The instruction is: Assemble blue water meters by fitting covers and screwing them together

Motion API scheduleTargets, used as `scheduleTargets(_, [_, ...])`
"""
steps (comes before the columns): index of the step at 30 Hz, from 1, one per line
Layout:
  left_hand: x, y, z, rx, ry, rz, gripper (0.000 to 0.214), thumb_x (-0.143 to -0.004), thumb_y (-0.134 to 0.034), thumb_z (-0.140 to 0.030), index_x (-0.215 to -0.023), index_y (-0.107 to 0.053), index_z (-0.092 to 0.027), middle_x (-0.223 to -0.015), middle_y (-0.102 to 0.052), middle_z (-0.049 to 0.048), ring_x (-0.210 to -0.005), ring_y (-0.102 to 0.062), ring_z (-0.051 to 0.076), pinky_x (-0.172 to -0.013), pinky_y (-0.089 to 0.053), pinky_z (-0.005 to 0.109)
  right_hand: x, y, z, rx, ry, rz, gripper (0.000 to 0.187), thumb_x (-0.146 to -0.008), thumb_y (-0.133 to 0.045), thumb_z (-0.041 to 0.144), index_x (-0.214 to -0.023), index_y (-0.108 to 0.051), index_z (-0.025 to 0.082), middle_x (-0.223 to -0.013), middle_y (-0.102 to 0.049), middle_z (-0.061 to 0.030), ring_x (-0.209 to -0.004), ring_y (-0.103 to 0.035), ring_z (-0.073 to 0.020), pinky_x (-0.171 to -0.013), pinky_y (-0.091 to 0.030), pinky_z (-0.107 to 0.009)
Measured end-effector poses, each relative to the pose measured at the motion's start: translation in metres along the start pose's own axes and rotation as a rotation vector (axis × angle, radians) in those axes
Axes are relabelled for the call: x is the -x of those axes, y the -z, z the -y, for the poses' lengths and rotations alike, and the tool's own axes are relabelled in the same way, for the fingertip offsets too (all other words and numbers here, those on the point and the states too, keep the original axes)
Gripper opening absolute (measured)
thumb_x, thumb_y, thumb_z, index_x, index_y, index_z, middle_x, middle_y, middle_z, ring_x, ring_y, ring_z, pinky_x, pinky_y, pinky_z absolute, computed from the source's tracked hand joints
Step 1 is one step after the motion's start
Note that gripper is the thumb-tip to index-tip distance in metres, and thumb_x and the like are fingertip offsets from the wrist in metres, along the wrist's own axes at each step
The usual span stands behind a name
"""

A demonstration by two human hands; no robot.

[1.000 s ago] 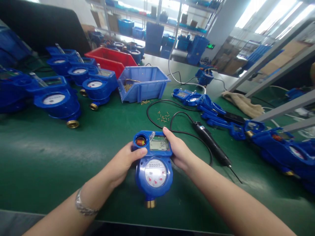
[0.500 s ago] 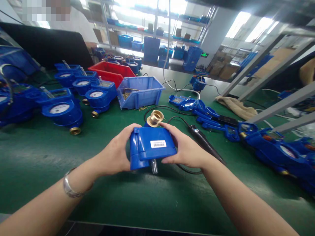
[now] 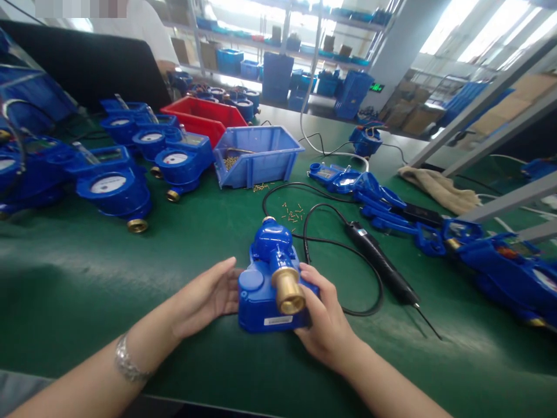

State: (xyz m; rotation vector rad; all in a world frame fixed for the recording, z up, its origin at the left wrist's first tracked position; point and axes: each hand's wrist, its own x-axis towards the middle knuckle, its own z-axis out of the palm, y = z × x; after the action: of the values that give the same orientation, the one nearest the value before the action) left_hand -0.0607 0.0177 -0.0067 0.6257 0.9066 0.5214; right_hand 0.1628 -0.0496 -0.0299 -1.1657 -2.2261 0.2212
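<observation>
Blue-bodied and back side up: support the meter (image 3: 266, 273) squarely, at the near middle of the green tabletop (image 3: 130, 290), resting or just above, cannot tell which. Gripped at its right side by the right hand (image 3: 326, 316); flanked by the left hand (image 3: 202, 302), loosely unfurled, fingers at the left edge, contact unclear. Probably steadier with both sides held, given the jutting brass fitting (image 3: 288, 293). Mind the black cable (image 3: 361, 314) just to the right, loose screws (image 3: 292, 213) beyond, and the tabletop's near edge; seemingly wider room leftward.
</observation>
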Motion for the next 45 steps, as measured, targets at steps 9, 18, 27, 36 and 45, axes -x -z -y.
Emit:
scheduleTargets(9, [-0.017,-0.010,0.002,0.080,0.102,0.144,0.039,-0.063,-0.071,-0.031,-0.095,-0.066,-0.008,-0.090,-0.073,0.0103,-0.079,-0.066,0.020,-0.075,-0.050,0.029,0.007,0.018,0.006,0.060,0.079,0.049,0.060,-0.081,-0.059,0.038,-0.129,-0.031,0.014,-0.123,-0.042,-0.0203,-0.124,-0.040,-0.0333,-0.091,-0.048,-0.048])
scheduleTargets(18, [-0.026,-0.011,-0.003,0.003,0.114,0.236,0.049,-0.065,-0.071,-0.030,-0.108,-0.059,-0.011,-0.097,-0.071,0.0117,-0.086,-0.065,0.023,-0.080,-0.048,0.034,-0.039,0.056,0.003,0.272,0.155,0.091,0.031,-0.089,-0.042,0.013,-0.117,-0.048,0.021,-0.121,-0.056,-0.0142,-0.097,-0.061,-0.0205,-0.074,-0.053,-0.032])
scheduleTargets(27, [-0.021,-0.006,0.002,-0.016,0.026,0.231,0.059,-0.068,-0.069,-0.037,-0.119,-0.050,-0.012,-0.110,-0.065,0.0127,-0.103,-0.058,0.029,-0.091,-0.042,0.041,-0.085,0.052,0.018,0.339,0.285,0.319,0.033,-0.095,-0.030,0.023,-0.087,-0.060,0.013,-0.098,-0.068,-0.0096,-0.068,-0.064,-0.0188,-0.057,-0.050,-0.031])
scheduleTargets(36, [-0.019,-0.005,0.005,-0.002,-0.031,0.234,0.060,-0.074,-0.064,-0.045,-0.122,-0.047,-0.013,-0.114,-0.063,0.0117,-0.103,-0.058,0.026,-0.094,-0.039,0.039,-0.099,0.048,0.029,0.359,0.199,0.316,0.033,-0.093,-0.028,0.017,-0.088,-0.060,0.010,-0.091,-0.068,-0.0139,-0.059,-0.063,-0.0207,-0.047,-0.048,-0.031])
scheduleTargets(45, [-0.020,0.005,-0.007,0.117,0.026,0.161,0.036,-0.065,-0.073,-0.038,-0.092,-0.066,-0.014,-0.087,-0.072,0.0046,-0.079,-0.065,0.019,-0.078,-0.047,0.028,-0.129,0.057,0.004,-0.061,-0.021,0.468,0.035,-0.083,-0.051,0.008,-0.117,-0.052,0.017,-0.112,-0.063,-0.0056,-0.099,-0.060,-0.0153,-0.086,-0.048,-0.027])
